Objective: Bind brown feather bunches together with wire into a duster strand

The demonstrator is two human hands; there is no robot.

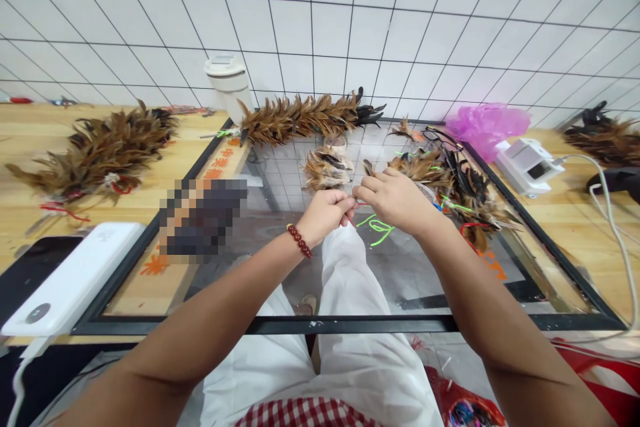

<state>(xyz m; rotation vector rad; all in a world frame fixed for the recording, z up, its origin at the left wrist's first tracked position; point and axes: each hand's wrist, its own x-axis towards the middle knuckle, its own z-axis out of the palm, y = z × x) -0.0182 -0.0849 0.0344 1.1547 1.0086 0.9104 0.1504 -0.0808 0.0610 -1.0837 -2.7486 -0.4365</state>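
Note:
My left hand (pixel 327 213), with a beaded bracelet at the wrist, is closed in a pinch on a thin red cord (pixel 351 221). My right hand (pixel 387 199) meets it fingertip to fingertip, its fingers closed on the same cord. Both hands are above the black-framed glass panel (pixel 350 325). Just beyond them stands a small bundle of brown and pale feathers (pixel 327 170). Bright green cord (pixel 377 228) lies on the glass below my right hand. Loose brown and black feathers (pixel 463 187) are heaped to the right of that hand.
Feather garlands (pixel 305 119) (pixel 100 150) lie at the back and left. A white lidded container (pixel 230 87) stands behind. A white power bank (pixel 75 280) is at left. On the right are a pink plastic bag (pixel 487 127), a white device (pixel 527 165) with a cable, and more feathers (pixel 605 137).

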